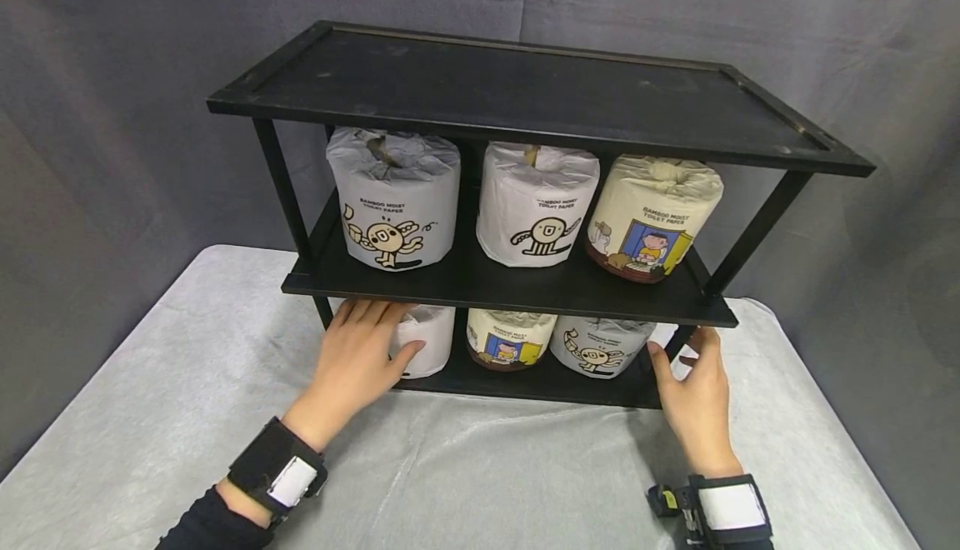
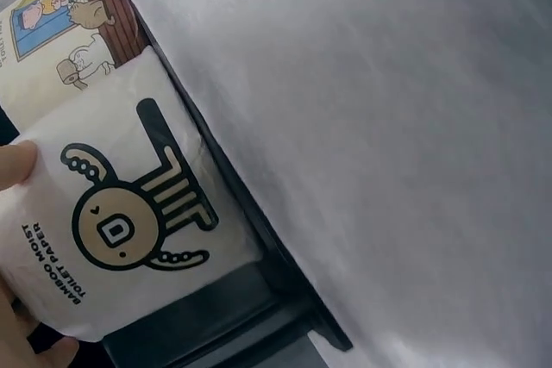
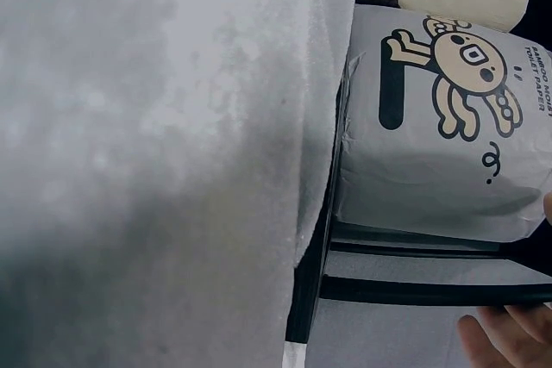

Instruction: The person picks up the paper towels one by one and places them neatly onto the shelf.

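Note:
A white-wrapped toilet roll (image 2: pixel 129 204) with a cartoon print stands at the left end of the bottom shelf (image 1: pixel 525 387) of a black rack. My left hand (image 1: pixel 356 350) holds this roll, thumb across its front and fingers at its side, partly under the middle shelf (image 1: pixel 487 296). By the rack's lower right post (image 3: pixel 431 290) is my right hand (image 1: pixel 697 392), thumb on the inner side and bent fingers on the outer side, with a gap between them. Close to that thumb stands a grey-white toilet roll (image 3: pixel 423 127). A cream toilet roll (image 1: pixel 510 340) stands between the two.
On the middle shelf stand a grey-white roll (image 1: pixel 397 192), a white roll (image 1: pixel 536 200) and a cream roll (image 1: pixel 652 217), the last one tilted. The rack's top board (image 1: pixel 525 87) overhangs them. A white cloth (image 1: pixel 487 483) covers the table; grey curtain (image 1: pixel 450 0) hangs behind.

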Motion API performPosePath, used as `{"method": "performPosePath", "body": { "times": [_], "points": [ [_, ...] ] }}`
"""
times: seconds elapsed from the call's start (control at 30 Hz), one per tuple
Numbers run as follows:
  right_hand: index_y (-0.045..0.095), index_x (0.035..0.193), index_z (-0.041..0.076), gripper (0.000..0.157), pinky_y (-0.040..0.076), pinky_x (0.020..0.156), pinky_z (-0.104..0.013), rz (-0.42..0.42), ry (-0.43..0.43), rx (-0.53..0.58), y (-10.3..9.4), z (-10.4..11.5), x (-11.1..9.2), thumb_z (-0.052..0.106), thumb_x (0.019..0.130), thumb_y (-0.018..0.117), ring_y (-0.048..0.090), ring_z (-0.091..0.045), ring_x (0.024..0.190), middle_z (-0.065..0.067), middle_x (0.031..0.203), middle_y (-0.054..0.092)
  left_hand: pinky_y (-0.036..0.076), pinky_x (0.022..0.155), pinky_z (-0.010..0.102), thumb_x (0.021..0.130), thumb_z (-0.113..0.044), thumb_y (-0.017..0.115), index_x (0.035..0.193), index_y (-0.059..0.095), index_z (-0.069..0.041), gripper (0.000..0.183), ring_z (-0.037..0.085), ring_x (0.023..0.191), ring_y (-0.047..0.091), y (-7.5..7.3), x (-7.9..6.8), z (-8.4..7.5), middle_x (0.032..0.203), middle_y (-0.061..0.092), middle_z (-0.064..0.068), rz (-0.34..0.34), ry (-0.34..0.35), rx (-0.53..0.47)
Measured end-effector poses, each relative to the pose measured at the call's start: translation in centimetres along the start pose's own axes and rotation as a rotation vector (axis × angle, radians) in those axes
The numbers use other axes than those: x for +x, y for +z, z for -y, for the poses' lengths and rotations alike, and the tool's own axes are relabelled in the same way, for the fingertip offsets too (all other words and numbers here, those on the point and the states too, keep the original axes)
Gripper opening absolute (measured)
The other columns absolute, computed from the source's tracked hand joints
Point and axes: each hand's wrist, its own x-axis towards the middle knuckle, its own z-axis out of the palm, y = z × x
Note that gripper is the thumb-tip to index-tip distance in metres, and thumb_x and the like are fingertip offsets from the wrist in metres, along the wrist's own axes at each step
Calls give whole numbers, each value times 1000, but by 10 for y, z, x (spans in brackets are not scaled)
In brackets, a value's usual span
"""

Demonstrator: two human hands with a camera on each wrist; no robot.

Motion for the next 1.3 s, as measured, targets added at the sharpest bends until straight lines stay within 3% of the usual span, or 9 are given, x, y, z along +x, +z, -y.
{"method": "performPosePath", "body": {
  "times": [0.47, 0.7, 0.83, 1.0, 1.3],
  "points": [
    [33, 137, -2, 62, 47, 85, -54, 12, 3, -3, 1, 0, 1, 18, 86, 63, 53, -40, 109, -32, 124, 54, 34, 105, 57, 78, -39, 69, 121, 59, -12, 52, 31, 122, 46, 8, 6, -9, 125, 62, 13, -32, -82, -46],
    [32, 138, -1, 64, 47, 86, -54, 15, 6, -8, 2, 0, 1, 18, 86, 63, 52, -39, 111, -32, 126, 53, 38, 101, 59, 75, -39, 73, 109, 64, -10, 45, 35, 112, 52, 15, 12, -13, 104, 68, 15, -127, -95, -52],
    [32, 139, -1, 64, 47, 86, -54, 19, 4, -10, 1, 0, 1, 18, 86, 63, 52, -39, 111, -31, 126, 53, 41, 97, 60, 74, -40, 74, 112, 64, -8, 51, 37, 111, 52, 17, 15, -16, 106, 68, 17, -161, -114, -50],
    [32, 138, -1, 63, 47, 85, -54, 16, 4, -8, 1, 0, 1, 18, 86, 63, 53, -40, 110, -32, 126, 53, 44, 91, 60, 74, -41, 74, 116, 62, -8, 54, 38, 110, 51, 19, 19, -20, 112, 67, 19, -166, -133, -44],
    [34, 137, -1, 62, 47, 84, -53, 0, -2, -3, 1, -1, 1, 17, 86, 63, 53, -40, 109, -32, 124, 54, 45, 85, 57, 75, -36, 74, 119, 57, -6, 55, 37, 102, 53, 24, 27, -26, 104, 66, 18, -158, -170, -45]
  ]
}}
